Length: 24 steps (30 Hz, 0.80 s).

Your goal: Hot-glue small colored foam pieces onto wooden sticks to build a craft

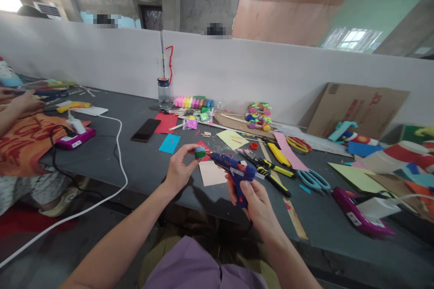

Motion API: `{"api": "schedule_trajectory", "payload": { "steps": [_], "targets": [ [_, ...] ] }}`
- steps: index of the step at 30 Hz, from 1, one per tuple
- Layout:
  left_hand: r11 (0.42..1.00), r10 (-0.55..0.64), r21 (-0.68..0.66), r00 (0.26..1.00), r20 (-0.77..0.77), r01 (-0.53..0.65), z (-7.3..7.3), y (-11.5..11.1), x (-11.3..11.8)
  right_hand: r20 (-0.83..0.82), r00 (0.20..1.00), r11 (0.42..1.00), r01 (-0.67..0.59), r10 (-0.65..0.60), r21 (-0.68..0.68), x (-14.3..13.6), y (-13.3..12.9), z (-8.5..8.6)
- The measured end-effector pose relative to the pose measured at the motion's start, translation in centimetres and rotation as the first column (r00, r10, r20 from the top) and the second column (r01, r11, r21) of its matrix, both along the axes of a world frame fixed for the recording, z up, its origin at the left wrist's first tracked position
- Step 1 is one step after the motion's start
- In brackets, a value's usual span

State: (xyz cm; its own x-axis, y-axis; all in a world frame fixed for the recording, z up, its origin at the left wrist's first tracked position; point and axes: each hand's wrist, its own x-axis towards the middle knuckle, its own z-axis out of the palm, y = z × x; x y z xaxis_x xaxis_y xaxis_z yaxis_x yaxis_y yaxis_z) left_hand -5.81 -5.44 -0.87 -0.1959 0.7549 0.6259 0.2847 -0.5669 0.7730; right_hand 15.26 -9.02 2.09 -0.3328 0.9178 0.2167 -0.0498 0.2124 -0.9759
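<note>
My right hand (252, 196) is wrapped round the handle of a blue hot glue gun (233, 166), whose nozzle points left. Between the thumb and fingers of my left hand (181, 167) is a small green and blue piece (200, 152), its exact kind too small to make out. The nozzle tip comes right up to this piece; whether they touch I cannot tell. Under the glue gun lies a pale pink paper sheet (212, 174), and red paper (205, 144) shows behind the small piece.
Pliers (271, 174), blue-handled scissors (313, 179) and a yellow cutter (278, 154) lie to the right. A phone (145, 130) and water bottle (164, 92) stand left of centre. Purple power strips (359, 216) sit on both sides. A co-worker's hand (23, 101) is at far left.
</note>
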Motion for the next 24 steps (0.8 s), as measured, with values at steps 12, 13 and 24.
{"api": "schedule_trajectory", "payload": {
  "steps": [12,13,24],
  "targets": [
    [1.0,0.014,0.004,1.0,-0.007,-0.014,-0.07,0.04,-0.02,0.001,1.0,1.0,0.003,-0.003,0.009,-0.14,-0.27,0.16],
    [1.0,0.013,0.004,1.0,-0.006,-0.013,-0.06,0.01,-0.02,-0.006,1.0,1.0,0.001,-0.001,0.013,-0.09,-0.19,0.08],
    [1.0,0.013,0.006,1.0,-0.009,-0.013,-0.1,0.02,-0.05,-0.018,1.0,1.0,0.01,-0.01,-0.003,-0.08,-0.1,0.05]
  ]
}}
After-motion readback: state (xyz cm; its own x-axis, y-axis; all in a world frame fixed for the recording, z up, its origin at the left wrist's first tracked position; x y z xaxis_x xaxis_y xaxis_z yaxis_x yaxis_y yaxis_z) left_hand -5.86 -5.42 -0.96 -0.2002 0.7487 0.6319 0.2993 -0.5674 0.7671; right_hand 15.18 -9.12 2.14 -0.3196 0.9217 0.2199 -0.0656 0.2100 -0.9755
